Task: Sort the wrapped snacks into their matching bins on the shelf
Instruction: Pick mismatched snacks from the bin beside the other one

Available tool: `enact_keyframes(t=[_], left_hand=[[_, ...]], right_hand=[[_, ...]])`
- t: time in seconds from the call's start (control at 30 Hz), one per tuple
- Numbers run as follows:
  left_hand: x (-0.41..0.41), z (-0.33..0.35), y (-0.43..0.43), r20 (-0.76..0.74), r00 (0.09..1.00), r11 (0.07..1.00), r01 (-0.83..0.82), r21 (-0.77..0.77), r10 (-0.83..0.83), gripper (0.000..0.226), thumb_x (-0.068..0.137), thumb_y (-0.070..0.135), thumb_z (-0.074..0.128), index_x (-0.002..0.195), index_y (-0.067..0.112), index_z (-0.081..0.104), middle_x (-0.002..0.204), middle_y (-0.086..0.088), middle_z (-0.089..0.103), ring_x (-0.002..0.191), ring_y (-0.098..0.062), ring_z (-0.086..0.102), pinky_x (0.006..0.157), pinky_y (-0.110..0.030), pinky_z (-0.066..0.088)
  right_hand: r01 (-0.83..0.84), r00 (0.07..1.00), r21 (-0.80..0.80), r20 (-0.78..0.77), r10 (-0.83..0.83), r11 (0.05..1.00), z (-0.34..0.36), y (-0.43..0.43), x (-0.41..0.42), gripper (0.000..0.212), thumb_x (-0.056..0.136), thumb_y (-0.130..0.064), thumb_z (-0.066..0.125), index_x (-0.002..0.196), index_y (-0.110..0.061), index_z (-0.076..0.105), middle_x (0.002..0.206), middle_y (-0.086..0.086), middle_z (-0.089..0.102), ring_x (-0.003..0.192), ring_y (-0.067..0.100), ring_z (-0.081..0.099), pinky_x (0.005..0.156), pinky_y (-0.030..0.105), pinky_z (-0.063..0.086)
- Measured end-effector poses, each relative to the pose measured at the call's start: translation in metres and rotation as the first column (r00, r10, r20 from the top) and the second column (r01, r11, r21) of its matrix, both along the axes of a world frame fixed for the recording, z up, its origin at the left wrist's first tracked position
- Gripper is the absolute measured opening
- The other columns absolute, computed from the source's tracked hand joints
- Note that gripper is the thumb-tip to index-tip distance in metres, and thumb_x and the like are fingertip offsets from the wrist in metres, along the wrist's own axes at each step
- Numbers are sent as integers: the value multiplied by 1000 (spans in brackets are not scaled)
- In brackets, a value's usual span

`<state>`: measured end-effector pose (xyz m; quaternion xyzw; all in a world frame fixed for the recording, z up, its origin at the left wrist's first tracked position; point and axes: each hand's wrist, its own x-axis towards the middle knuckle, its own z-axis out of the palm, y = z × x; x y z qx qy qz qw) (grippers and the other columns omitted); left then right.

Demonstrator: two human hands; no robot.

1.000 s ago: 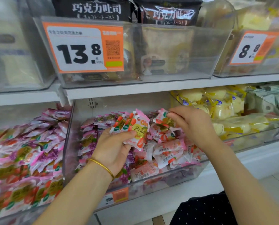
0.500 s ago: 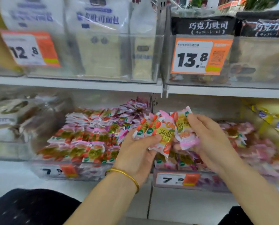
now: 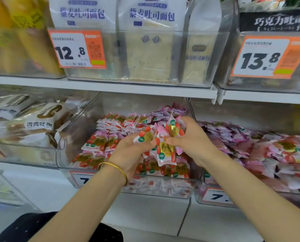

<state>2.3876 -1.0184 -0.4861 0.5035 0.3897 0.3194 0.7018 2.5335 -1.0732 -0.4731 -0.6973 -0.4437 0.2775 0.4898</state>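
**Bringing the strawberry packs over the middle bin**

Head view: both hands meet above the clear bin on the lower shelf, sharing one small bundle of red-and-white wrapped snacks. The left hand, with a gold bangle on its wrist, cups the bundle from the near side with its fingers curled round the wrappers. The right hand closes on it from the other side, thumb pressed on the front pack. The bundle hangs just above the heap of like-printed packs already lying in this bin.

A second ago the same hands were picking these packs out of the right-hand bin, where purple wrappers lie mixed with pink and red ones. The view has since swung left and the bundle has crossed the divider. So the picking looks done for this handful, which now sits over its matching stock. What is left, I judge, is to loosen both grips and let the packs drop. The right-hand bin seems to hold further strays.
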Motion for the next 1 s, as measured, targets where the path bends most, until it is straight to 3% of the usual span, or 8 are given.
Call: enact_keyframes(t=[0.1, 0.2, 0.33, 0.43, 0.67, 0.77, 0.87, 1.0], left_hand=[[2, -8, 17, -352, 936, 934, 134, 330, -10, 53, 76, 4, 74, 121, 20, 52, 94, -2, 58, 83, -14, 56, 71, -24, 50], [8, -21, 18, -575, 817, 712, 383, 588, 36, 49, 79, 11, 71, 123, 22, 53, 96, 1, 57, 86, -10, 49, 63, -12, 39], [9, -31, 20, -667, 694, 480, 504, 718, 270, 35, 84, 29, 65, 117, 22, 58, 95, -1, 62, 99, -20, 55, 82, -24, 43], [5, -33, 26, -715, 547, 346, 631, 694, 436, 28, 84, 47, 58, 106, 29, 62, 107, 3, 60, 108, -23, 48, 93, -35, 41], [8, -37, 27, -719, 691, 149, 706, 693, 74, 28, 89, 37, 57, 114, 31, 67, 122, 4, 59, 113, -16, 45, 99, -24, 27], [6, -38, 26, -686, 724, 229, 681, 695, -71, 23, 87, 23, 64, 108, 19, 72, 116, -1, 63, 108, -8, 49, 90, -8, 26], [0, -32, 27, -659, 740, 369, 654, 660, -132, 18, 85, 18, 67, 100, 13, 74, 104, -1, 66, 97, -8, 56, 86, -11, 40], [-6, -11, 33, -328, 935, 869, 274, 413, -139, 17, 94, 20, 52, 109, 14, 57, 99, -8, 65, 81, -16, 65, 66, -24, 56]], right_hand=[[-23, 947, -169, 312, 76, 985, -1, 2, -2, 46, 82, -11, 70, 118, -12, 40, 102, 5, 53, 92, 20, 53, 69, 30, 46], [10, 789, -362, 576, 215, 932, -7, 4, -9, 35, 86, -5, 61, 110, -10, 36, 80, 5, 46, 77, 23, 50, 48, 27, 29], [126, 595, -445, 749, 292, 887, -13, 1, -18, 63, 82, 9, 53, 136, -6, 24, 131, 23, 41, 95, 34, 58, 53, 31, 33], [176, 533, -476, 782, 323, 862, -8, -3, -22, 74, 80, 9, 55, 142, -7, 17, 130, 19, 41, 103, 36, 58, 64, 33, 38], [176, 529, -288, 834, 156, 941, 7, -6, -17, 53, 82, 5, 55, 126, -12, 31, 114, 13, 47, 81, 29, 53, 59, 35, 37], [75, 669, -237, 732, 127, 968, 6, -2, -11, 46, 90, -3, 53, 129, -14, 32, 118, 13, 50, 90, 27, 57, 72, 37, 48], [-30, 914, -202, 390, 109, 979, 4, 3, -9, 48, 92, -8, 55, 134, -18, 33, 120, 9, 49, 86, 24, 65, 72, 37, 57], [-128, 992, -142, -36, 124, 982, -2, 15, -10, 50, 87, -2, 58, 131, -17, 39, 132, 8, 45, 92, 27, 65, 63, 38, 60]])
